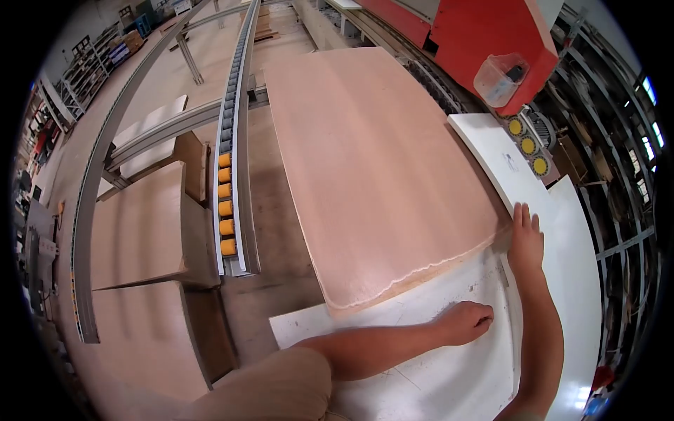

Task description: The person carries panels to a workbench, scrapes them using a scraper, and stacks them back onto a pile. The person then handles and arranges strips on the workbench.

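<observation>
A large pinkish-brown wood panel (393,168) lies in front of me, its near edge showing a ragged, wavy pale line. Below its near end is a white table surface (435,365) marked with scratches and specks. My left hand (467,323) is curled into a fist over this surface, close to the panel's near edge, with nothing visible in it. Farther right, my right hand (526,242) rests with its fingers stretched out beside the panel's right corner, on or against the white ledge (491,154).
A red machine (495,45) with a clear plastic container (500,78) stands at the upper right, above yellow round parts (528,145). Left of the panel runs a roller rail (226,189) with orange rollers. Stacked boards (140,224) are farther left; racks (618,133) line the right.
</observation>
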A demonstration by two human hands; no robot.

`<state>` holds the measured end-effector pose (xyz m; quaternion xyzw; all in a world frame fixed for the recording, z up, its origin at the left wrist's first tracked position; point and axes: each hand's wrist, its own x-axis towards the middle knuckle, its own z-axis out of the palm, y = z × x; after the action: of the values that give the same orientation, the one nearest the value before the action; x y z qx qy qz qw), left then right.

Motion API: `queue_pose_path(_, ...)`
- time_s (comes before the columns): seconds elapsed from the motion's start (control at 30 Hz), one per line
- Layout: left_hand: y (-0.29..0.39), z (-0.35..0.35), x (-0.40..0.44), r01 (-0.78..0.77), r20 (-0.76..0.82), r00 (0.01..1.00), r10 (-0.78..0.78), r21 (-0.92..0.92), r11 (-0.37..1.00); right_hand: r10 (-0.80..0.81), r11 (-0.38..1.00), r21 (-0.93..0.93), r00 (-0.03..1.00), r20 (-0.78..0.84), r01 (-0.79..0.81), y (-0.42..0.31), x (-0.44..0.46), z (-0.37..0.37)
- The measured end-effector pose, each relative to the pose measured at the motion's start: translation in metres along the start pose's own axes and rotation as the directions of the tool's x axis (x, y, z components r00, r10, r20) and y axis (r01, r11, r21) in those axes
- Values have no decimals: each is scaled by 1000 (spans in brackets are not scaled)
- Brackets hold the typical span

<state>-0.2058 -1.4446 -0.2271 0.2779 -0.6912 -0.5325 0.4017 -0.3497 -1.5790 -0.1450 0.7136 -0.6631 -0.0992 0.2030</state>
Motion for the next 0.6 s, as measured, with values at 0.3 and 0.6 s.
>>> queue_pose_path(0.3,2,-3,-1,25,-11,1000,-25,5,1000,25,1000,-13,991,133,-24,67,-117,-4)
queue_pose_path(0.6,0,-1,1,8,-39,999,-9,-25,1000,20,997,77,991,129,-30,97,-237,-7)
